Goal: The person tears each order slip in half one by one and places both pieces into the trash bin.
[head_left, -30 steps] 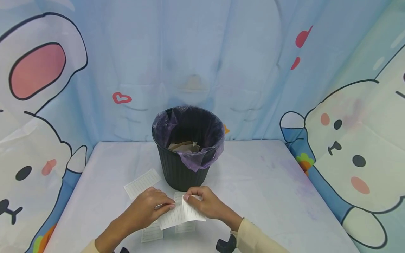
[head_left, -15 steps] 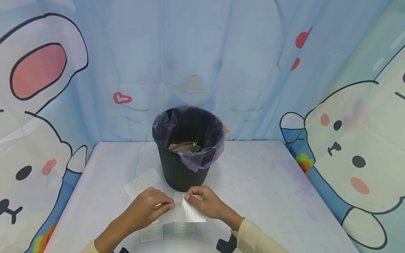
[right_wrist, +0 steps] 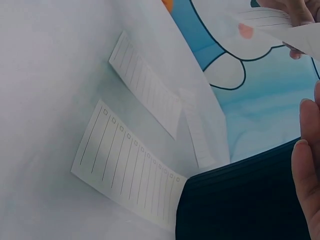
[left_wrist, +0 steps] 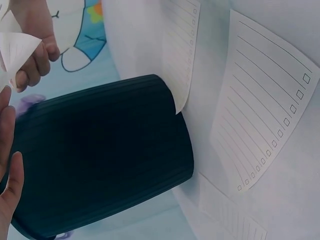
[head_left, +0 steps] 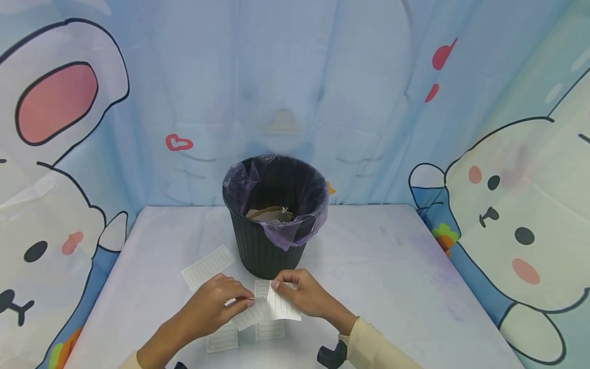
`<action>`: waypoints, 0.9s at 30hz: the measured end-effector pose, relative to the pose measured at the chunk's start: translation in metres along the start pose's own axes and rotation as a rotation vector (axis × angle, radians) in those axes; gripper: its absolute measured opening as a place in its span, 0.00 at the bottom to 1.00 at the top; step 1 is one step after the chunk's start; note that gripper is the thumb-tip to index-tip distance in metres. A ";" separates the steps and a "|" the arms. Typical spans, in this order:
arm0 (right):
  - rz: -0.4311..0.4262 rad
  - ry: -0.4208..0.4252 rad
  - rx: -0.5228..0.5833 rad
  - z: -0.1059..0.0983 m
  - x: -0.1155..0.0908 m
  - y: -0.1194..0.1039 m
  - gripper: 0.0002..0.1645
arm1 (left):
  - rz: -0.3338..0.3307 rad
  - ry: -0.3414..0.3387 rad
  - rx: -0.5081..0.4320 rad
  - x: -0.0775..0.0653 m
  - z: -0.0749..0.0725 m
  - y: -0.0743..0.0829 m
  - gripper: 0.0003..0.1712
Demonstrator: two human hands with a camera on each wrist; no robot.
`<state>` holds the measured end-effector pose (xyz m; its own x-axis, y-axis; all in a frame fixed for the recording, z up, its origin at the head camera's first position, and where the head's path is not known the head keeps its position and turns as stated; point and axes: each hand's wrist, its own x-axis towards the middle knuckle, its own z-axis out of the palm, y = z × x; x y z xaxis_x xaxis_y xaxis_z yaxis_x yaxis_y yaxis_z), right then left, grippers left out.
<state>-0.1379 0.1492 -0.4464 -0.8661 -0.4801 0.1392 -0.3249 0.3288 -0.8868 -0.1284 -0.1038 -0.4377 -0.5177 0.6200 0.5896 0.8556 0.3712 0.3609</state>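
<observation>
Both hands are close together in front of the black bin in the head view. My left hand (head_left: 221, 302) pinches the upper edge of a lined sheet of paper (head_left: 251, 313) between thumb and forefinger. With thumb and fingers, my right hand (head_left: 299, 294) grips the right part of the paper, which stands at an angle to the left part, a split or fold line between them. The left wrist view shows a white flap of paper (left_wrist: 19, 47) by the right hand's fingers. In the right wrist view, paper (right_wrist: 302, 40) is held near the left hand.
The black trash bin (head_left: 265, 253), with a purple liner (head_left: 288, 233), holds brown cardboard (head_left: 271, 213). Lined checklist sheets lie on the white table: one left of the bin (head_left: 209, 267), one at front left (head_left: 223, 339) and one under the hands (head_left: 270, 330). A cartoon curtain (head_left: 193, 92) hangs behind.
My right hand has shifted slightly up and right with its part of the paper. The two parts now diverge more, the left part's lower edge slightly higher. My left hand stays nearly in place.
</observation>
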 end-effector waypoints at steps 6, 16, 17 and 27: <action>0.021 -0.003 0.011 0.001 0.000 0.004 0.12 | 0.029 0.013 0.010 0.000 0.000 0.001 0.04; 0.023 -0.007 0.018 0.000 -0.002 0.001 0.13 | 0.052 0.024 0.019 0.001 0.000 0.002 0.01; 0.022 -0.006 0.020 0.000 -0.003 0.001 0.13 | 0.057 0.025 0.020 0.002 0.000 0.002 0.01; 0.055 -0.004 -0.007 0.001 -0.003 0.002 0.12 | 0.088 0.043 0.039 0.004 0.000 0.005 0.02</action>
<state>-0.1358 0.1500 -0.4494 -0.8813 -0.4641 0.0889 -0.2795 0.3601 -0.8901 -0.1262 -0.0996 -0.4341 -0.4396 0.6217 0.6482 0.8968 0.3436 0.2786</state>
